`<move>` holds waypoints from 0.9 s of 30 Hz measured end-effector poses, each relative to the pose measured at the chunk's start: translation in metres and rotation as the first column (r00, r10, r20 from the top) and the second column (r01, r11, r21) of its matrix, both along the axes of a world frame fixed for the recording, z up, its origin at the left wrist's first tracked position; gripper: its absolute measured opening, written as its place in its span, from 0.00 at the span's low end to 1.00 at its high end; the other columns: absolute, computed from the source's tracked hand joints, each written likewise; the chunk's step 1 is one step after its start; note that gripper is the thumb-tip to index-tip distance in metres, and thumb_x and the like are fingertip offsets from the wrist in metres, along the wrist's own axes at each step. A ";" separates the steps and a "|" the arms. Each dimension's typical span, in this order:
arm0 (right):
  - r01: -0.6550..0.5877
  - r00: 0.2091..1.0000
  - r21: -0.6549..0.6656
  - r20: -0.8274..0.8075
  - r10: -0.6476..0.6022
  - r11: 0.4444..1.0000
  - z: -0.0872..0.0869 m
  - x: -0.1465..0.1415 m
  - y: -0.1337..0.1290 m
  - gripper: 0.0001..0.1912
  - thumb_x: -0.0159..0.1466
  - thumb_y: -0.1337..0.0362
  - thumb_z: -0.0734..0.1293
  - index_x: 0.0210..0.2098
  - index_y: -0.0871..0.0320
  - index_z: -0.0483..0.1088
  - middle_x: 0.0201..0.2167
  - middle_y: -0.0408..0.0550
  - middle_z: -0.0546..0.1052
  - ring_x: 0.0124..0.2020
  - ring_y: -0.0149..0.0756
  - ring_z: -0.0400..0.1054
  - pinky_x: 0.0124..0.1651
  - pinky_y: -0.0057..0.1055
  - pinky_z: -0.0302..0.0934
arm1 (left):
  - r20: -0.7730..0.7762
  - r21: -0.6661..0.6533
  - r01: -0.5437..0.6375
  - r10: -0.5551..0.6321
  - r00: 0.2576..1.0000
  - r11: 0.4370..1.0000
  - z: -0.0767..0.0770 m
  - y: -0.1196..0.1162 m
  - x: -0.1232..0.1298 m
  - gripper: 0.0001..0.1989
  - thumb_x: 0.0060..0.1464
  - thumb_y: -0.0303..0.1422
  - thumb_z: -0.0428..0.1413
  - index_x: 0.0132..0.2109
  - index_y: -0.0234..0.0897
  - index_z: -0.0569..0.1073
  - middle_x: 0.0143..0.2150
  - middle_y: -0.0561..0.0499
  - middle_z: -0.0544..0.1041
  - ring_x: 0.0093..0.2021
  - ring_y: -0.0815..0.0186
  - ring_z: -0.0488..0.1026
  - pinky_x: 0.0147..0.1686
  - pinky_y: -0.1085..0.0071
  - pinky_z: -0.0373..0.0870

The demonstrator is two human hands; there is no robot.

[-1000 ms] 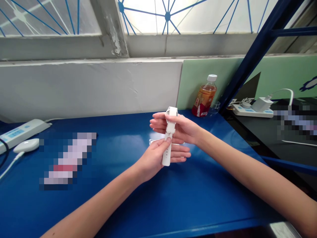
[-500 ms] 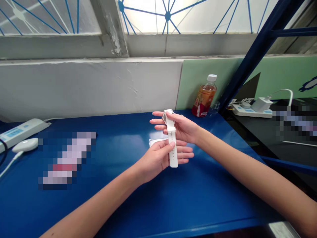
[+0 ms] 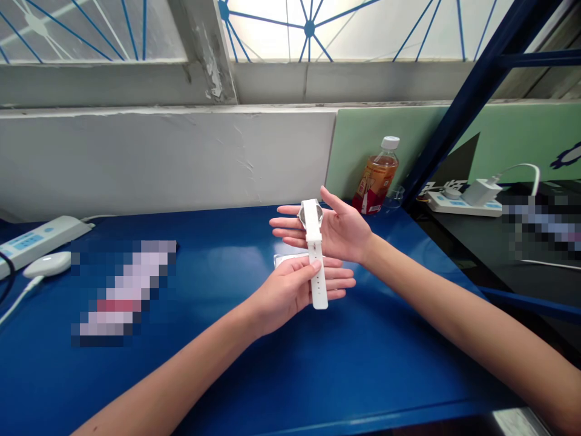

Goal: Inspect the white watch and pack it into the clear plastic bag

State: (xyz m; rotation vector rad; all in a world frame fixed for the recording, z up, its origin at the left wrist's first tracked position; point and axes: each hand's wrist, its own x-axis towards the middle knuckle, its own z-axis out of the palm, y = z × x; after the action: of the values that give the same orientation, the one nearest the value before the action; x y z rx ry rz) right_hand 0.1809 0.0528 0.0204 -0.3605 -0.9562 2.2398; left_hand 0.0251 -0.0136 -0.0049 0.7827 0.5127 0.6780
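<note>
A white wristwatch (image 3: 313,219) with a holed strap is held out above the blue table, its case at the far end and the strap pointing toward me. My left hand (image 3: 290,287) grips the lower strap, thumb on top and fingers stretched out beneath. Palm up, my right hand (image 3: 338,230) lies behind the watch case with its fingers extended and the thumb lifted away. Partly hidden behind my left hand is a flat pale item (image 3: 282,259) with a clear edge, too covered to identify.
On the blue table (image 3: 218,375), a white power strip (image 3: 43,239) and a white charger (image 3: 48,265) lie at left, near a blurred-out item (image 3: 129,290). A drink bottle (image 3: 376,178) stands against the back wall. A blue post (image 3: 472,85) slants up at right, beside another power strip (image 3: 463,203).
My right thumb has lifted off the watch and spread upward, so the right hand is now open behind it. The left hand keeps its hold on the strap.
</note>
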 end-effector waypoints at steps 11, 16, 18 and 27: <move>0.025 1.000 -0.018 -0.003 -0.025 1.000 -0.003 -0.001 0.000 0.35 0.72 0.47 0.42 0.59 0.65 0.65 0.52 0.59 0.77 0.51 0.43 0.74 0.60 0.43 0.60 | -0.033 0.001 -0.010 0.010 0.999 1.000 0.000 0.001 -0.001 0.14 0.67 0.29 0.49 0.49 0.23 0.76 0.48 0.31 0.80 0.49 0.52 0.79 0.53 0.55 0.72; 0.106 0.993 -0.082 -0.047 -0.110 0.991 -0.003 0.000 0.003 0.27 0.73 0.58 0.45 0.55 0.64 0.67 0.40 0.52 0.81 0.41 0.36 0.76 0.50 0.35 0.68 | 0.012 -0.007 -0.028 0.028 1.000 1.000 0.002 0.003 -0.003 0.18 0.68 0.36 0.47 0.48 0.24 0.76 0.45 0.33 0.81 0.46 0.51 0.80 0.49 0.57 0.72; 0.193 0.978 -0.113 -0.064 -0.201 0.975 -0.001 0.003 0.006 0.24 0.73 0.58 0.48 0.49 0.63 0.70 0.34 0.49 0.80 0.37 0.34 0.75 0.47 0.32 0.69 | 0.055 -0.044 -0.015 0.017 0.998 0.999 0.004 0.004 -0.004 0.25 0.68 0.42 0.44 0.48 0.24 0.77 0.44 0.33 0.81 0.46 0.50 0.80 0.50 0.57 0.71; 0.575 0.817 0.005 -0.058 -0.574 0.818 0.009 0.006 0.015 0.15 0.67 0.53 0.66 0.29 0.55 0.68 0.26 0.42 0.79 0.33 0.32 0.77 0.48 0.32 0.71 | 0.012 -0.103 -0.196 0.199 0.980 0.975 0.010 0.004 -0.003 0.28 0.68 0.47 0.44 0.52 0.23 0.74 0.51 0.31 0.78 0.52 0.50 0.77 0.53 0.59 0.70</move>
State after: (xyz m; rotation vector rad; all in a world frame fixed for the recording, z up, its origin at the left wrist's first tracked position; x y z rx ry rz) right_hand 0.1870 0.0676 0.0291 -0.5011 -0.7175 1.6696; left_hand 0.0224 -0.0097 0.0053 0.6326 0.6054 0.8371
